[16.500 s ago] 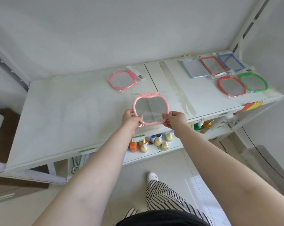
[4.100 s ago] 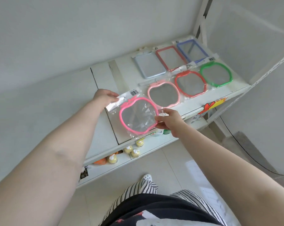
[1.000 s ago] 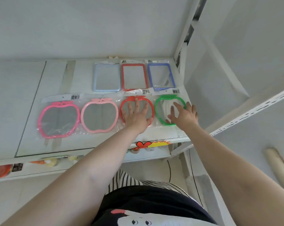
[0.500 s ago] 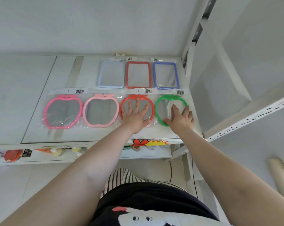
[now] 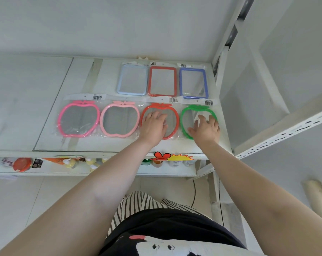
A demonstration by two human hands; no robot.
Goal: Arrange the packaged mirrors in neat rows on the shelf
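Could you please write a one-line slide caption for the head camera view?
Left hand resting on the red apple mirror and right hand on the green one.

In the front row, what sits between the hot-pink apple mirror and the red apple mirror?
The head view shows one thing: the pale-pink apple-shaped packaged mirror, lying flat.

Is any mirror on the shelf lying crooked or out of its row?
Nothing stands out. Four apple-shaped mirrors lie side by side in the front row, three rectangular ones behind. The left hand rests on the red apple mirror, the right hand on the green one.
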